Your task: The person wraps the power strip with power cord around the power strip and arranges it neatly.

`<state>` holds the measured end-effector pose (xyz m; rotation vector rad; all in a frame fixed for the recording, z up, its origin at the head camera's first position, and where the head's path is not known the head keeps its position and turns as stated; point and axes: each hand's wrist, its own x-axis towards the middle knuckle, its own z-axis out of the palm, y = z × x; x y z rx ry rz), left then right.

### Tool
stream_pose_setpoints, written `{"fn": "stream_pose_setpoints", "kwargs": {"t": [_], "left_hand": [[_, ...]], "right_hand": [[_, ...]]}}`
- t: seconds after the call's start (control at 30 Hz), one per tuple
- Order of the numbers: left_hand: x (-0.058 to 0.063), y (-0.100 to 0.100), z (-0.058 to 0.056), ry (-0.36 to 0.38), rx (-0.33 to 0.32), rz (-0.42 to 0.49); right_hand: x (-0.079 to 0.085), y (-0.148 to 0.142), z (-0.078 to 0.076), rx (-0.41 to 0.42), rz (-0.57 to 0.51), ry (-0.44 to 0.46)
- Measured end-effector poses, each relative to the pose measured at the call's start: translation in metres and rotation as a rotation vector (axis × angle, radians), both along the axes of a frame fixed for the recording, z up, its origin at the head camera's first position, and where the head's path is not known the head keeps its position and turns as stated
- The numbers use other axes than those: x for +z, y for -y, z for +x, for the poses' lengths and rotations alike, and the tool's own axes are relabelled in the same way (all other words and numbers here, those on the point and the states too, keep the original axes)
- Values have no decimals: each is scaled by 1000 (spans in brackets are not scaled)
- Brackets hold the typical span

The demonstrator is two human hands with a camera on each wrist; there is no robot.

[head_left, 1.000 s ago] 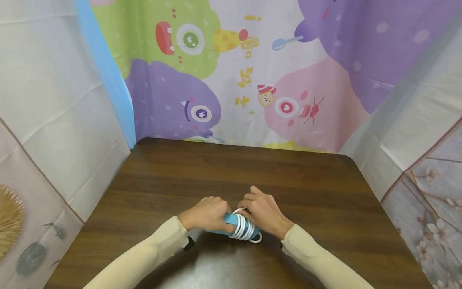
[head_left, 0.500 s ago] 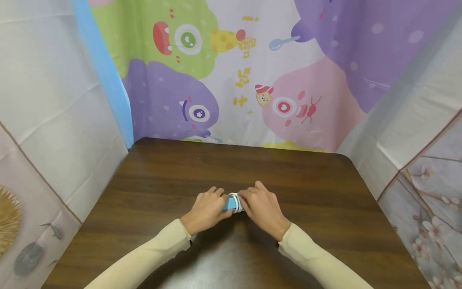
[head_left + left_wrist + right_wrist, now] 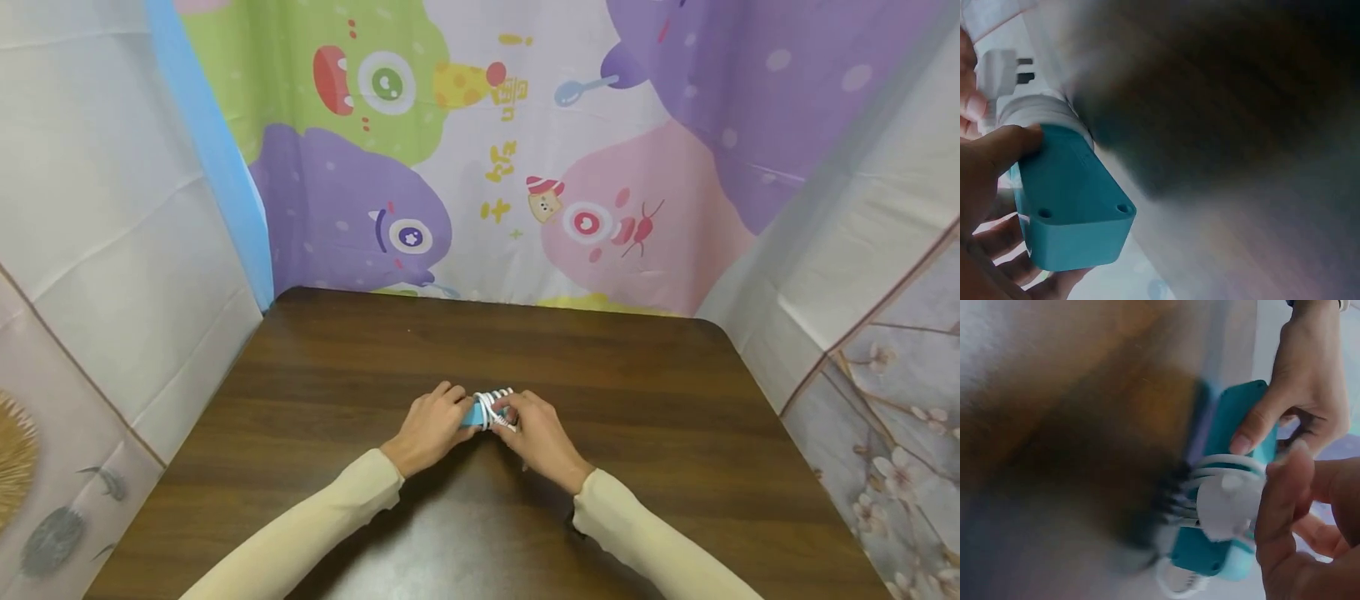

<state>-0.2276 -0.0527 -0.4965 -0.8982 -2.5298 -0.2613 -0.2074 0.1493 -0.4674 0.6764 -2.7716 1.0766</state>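
Observation:
A teal power strip (image 3: 472, 415) is held up over the table in front of me, with its white cord (image 3: 485, 407) wound round it in several loops. My left hand (image 3: 431, 421) grips the bare end, thumb on one broad face and fingers behind, as the left wrist view of the strip (image 3: 1079, 181) shows. At the wound end, my right hand (image 3: 538, 429) pinches the cord at its white plug (image 3: 1000, 70), whose dark prongs stick out. In the right wrist view the plug (image 3: 1225, 506) lies against the loops, beside the right fingers (image 3: 1279, 512).
The brown wooden table (image 3: 360, 350) extends around and beyond both hands. A cartoon-print curtain (image 3: 495, 250) hangs along its back edge. Pale cloth panels (image 3: 127, 183) stand at both sides.
Both hands have carried the power strip away from me and turned it. The right hand has shifted on the cord; its fingers are now at the plug.

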Motion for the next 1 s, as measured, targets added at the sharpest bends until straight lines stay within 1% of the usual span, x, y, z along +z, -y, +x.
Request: {"fn": "stream_pose_setpoints", "kwargs": {"t": [0.07,0.1,0.13,0.2,0.27,0.37,0.47,0.6,0.7,0.77,0.83,1.0], "left_hand": [[0,1,-2,27,1,10],[0,1,-4,38,2,16],[1,1,-5,45,3,22],[2,0,-8,51,5,33],[3,-2,-12,48,6,34],[2,-4,-16,42,-2,17],[0,-4,-18,49,-11,-6],[-2,1,-18,104,-20,2],[-2,6,-15,160,-26,25],[-2,9,-13,183,-31,36],[-1,11,-11,186,-35,41],[2,15,-7,160,-35,47]], "right_hand": [[-3,-1,1,5,-37,86],[-4,-1,1,9,-54,118],[-5,-2,0,11,-61,130],[-8,-3,-1,22,-64,105],[-11,-5,-2,24,-54,50],[-15,-8,-4,21,4,-44],[-20,-11,-5,4,69,-94],[-22,-16,-3,-3,97,-96],[-23,-19,-1,5,107,-75],[-23,-21,0,4,121,-60],[-24,-22,2,-3,133,-49],[-24,-24,4,-20,146,-61]]}}
